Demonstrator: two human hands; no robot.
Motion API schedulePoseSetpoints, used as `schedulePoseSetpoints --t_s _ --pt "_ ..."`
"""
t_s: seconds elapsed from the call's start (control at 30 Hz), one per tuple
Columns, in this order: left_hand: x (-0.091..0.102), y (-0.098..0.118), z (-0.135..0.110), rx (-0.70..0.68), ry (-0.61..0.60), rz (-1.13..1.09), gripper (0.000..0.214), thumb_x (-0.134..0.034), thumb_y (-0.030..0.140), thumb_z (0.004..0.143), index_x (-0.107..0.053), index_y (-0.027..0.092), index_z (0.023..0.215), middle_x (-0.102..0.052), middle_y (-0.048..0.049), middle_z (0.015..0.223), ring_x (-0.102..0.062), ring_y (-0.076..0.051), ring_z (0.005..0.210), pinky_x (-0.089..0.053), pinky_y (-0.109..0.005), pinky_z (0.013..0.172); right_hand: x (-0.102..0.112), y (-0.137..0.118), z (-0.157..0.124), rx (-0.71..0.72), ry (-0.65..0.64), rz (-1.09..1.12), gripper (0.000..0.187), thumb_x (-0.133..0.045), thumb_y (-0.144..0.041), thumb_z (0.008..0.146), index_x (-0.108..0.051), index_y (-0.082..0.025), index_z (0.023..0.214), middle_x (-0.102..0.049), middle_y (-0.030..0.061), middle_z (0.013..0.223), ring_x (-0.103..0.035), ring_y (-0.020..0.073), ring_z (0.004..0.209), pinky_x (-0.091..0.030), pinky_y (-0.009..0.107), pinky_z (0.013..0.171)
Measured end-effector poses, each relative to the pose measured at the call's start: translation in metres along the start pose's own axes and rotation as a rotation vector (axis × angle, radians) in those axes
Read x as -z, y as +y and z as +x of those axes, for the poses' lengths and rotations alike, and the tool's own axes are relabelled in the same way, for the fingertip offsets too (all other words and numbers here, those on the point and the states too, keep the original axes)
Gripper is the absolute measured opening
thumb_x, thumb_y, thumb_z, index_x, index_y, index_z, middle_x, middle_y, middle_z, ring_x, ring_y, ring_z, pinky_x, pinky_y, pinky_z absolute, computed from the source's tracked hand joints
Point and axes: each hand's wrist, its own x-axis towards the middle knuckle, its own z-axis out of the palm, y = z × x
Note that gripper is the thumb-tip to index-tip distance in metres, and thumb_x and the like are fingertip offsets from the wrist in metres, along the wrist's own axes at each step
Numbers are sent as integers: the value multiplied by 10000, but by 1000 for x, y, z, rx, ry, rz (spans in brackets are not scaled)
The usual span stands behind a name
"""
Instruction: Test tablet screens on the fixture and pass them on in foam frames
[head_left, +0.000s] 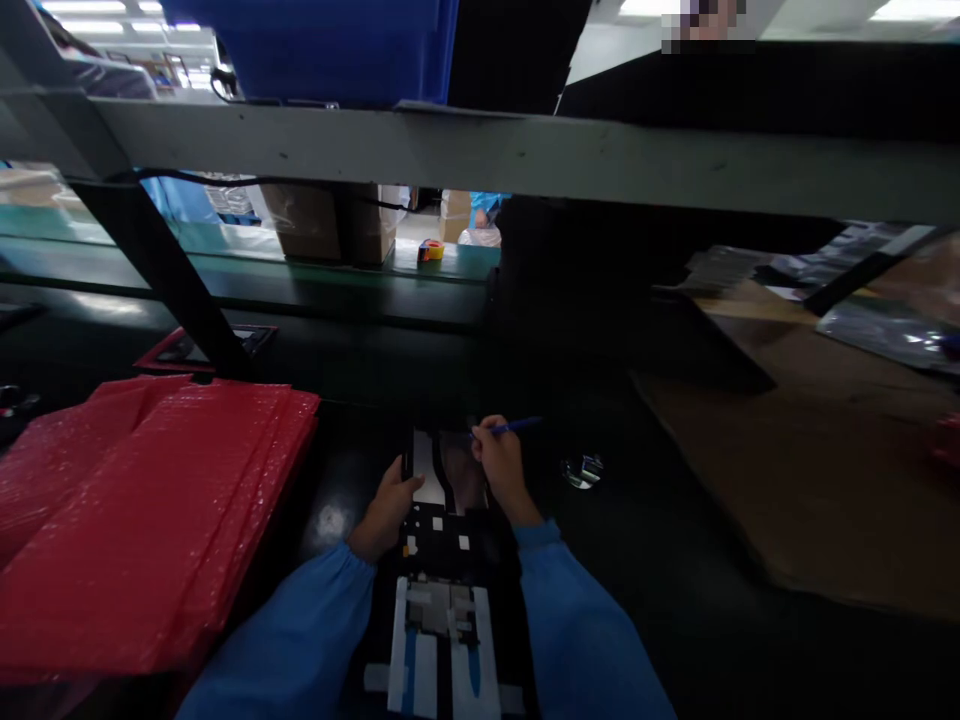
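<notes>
While the black taped panel (442, 530) lies lengthwise on the counter (637, 560), long axis running away from the person between both hands, the left hand (388, 510) grips its left edge. The right hand (502, 465) pinches a blue pen (519, 426) over the far end. Red bubble mailers (150, 510) sit left.

One pen (521, 426) (blue), one tape roll (430, 251).

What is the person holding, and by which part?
The right hand holds a blue pen by its barrel, close to the tip. Whether the left hand grips the black panel, I cannot tell.
</notes>
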Motion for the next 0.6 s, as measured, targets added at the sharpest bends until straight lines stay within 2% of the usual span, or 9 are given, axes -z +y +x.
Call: schedulePoseSetpoints --t_s 0.1,0.2,0.4,0.6 --pt "-1 -2 2 -28 2 22 341 -641 150 703 -652 178 1043 -726 -52 933 -669 -210 862 -494 -283 763 -35 -6 12 68 30 39 225 -497 -462 831 -463 -251 757 -521 -37 580 -517 169 540 -419 282 533" --pt "-2 -3 3 -3 11 22 376 -602 123 723 -629 179 1094 -720 -46 910 -668 -202 826 -493 -275 730 -55 -9 9 140 58 15 291 -523 -502 850 -457 -252 717 -554 -10 618 -547 184 604 -439 305 596" --pt "-2 -2 4 6 -14 -28 385 -560 83 737 -597 175 1108 -713 -53 968 -666 -193 818 -491 -266 713 -60 -7 0 223 -5 -82 298 -555 -507 867 -496 -251 726 -585 7 640 -555 205 606 -415 325 594" --pt "0 -4 5 34 -3 -1 392 -548 81 739 -590 160 1120 -695 -58 951 -647 -188 789 -488 -272 724 -63 -6 2 266 23 -154 290 -518 -498 852 -454 -264 693 -547 1 604 -523 205 590 -394 328 577"
